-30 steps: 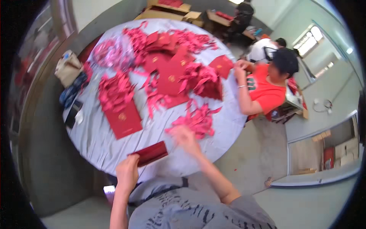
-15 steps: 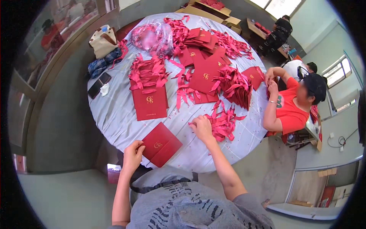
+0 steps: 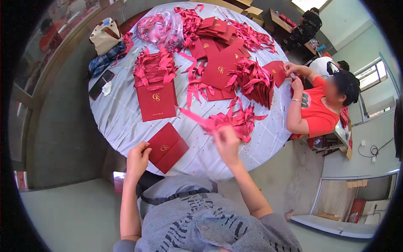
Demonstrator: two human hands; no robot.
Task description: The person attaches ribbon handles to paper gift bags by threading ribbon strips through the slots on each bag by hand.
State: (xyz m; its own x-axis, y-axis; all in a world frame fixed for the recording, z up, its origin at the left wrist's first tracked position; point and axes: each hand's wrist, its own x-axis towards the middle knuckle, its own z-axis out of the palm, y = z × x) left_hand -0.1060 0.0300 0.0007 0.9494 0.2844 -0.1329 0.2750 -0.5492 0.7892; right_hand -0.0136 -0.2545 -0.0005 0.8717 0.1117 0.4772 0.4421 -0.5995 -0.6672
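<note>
My left hand (image 3: pixel 138 160) pinches the left corner of a flat red paper gift bag (image 3: pixel 172 153) with a gold emblem and a crease across it. The bag lies tilted on the table's near edge. Slightly blurred, my right hand (image 3: pixel 228 145) is closed on a pink ribbon (image 3: pixel 191 115), which stretches out to the upper left above the cloth. Just beyond that hand lies a loose heap of pink ribbons (image 3: pixel 239 122). A neat stack of red bags (image 3: pixel 157 103) topped with ribbons is farther off, past the left hand.
More red bags (image 3: pixel 218 69) and a ribboned bundle (image 3: pixel 262 94) cover the far middle of the white-clothed round table (image 3: pixel 121 122). A clear plastic bag (image 3: pixel 161 31), phone (image 3: pixel 102 84) and cream handbag (image 3: pixel 105 38) sit far left. A co-worker in red (image 3: pixel 321 109) works at the right.
My right hand has lifted a ribbon from the heap and drawn it nearer to me. The left hand keeps its hold on the bag. The whole view has shifted slightly.
</note>
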